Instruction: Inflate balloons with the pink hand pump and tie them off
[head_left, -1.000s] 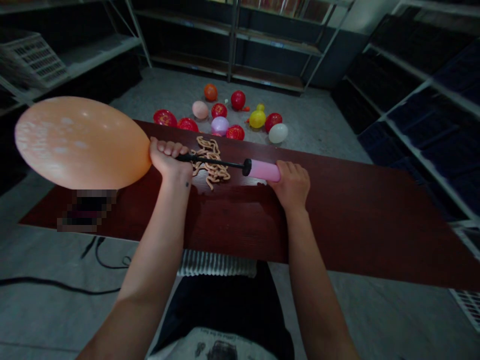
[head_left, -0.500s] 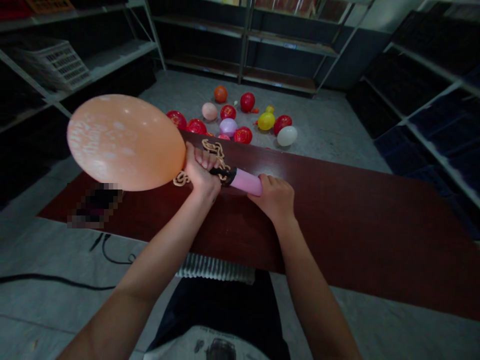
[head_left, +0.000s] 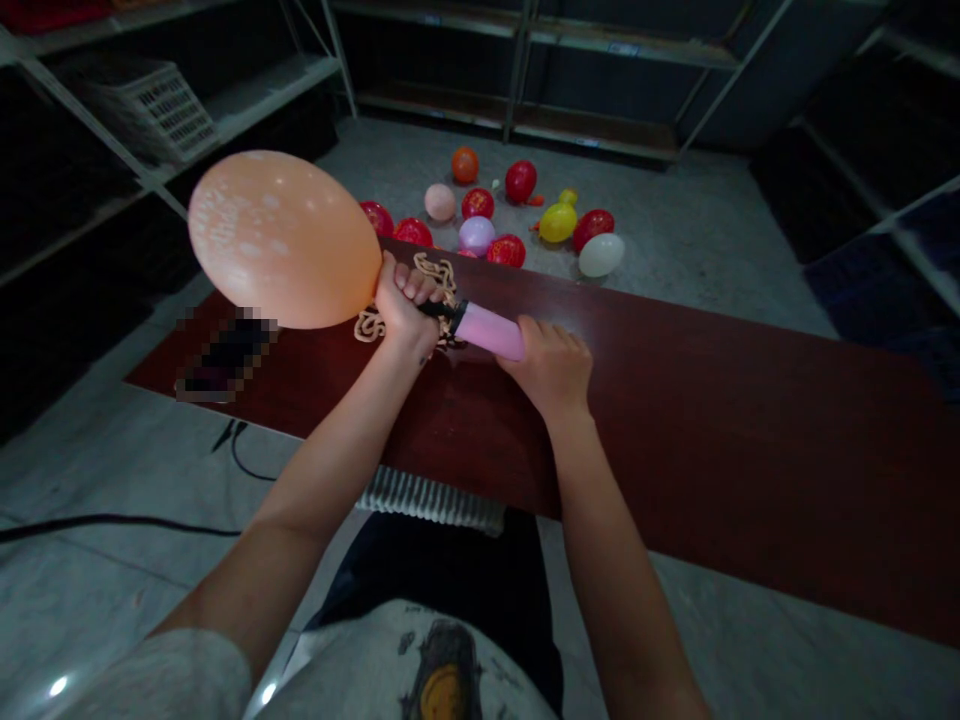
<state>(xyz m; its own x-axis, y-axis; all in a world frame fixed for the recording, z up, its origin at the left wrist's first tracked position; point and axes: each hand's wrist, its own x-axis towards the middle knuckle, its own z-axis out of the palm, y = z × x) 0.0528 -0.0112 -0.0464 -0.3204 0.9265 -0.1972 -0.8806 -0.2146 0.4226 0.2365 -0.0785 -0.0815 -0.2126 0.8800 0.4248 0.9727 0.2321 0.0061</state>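
A large peach balloon (head_left: 289, 240) with pale printing hangs over the left part of the dark red table (head_left: 675, 420). My left hand (head_left: 405, 305) is closed around its neck and the black nozzle end of a pink balloon pump (head_left: 491, 331). The neck itself is hidden by my fingers. My right hand (head_left: 553, 365) wraps around the other end of the pump. Behind and beneath my left hand lie several uninflated beige balloons (head_left: 370, 325) in a loose pile.
A partly blurred phone-like dark object (head_left: 229, 358) lies at the table's left end. Beyond the table, several inflated balloons (head_left: 476, 236) rest on the floor. Metal shelves (head_left: 592, 140) line the back and sides, with a white basket (head_left: 172, 110) on the left. A black cable (head_left: 127, 522) crosses the floor.
My view has tilted down and shifted left, so the scene sits higher and further right. Both hands keep their hold. The peach balloon looks somewhat smaller in view.
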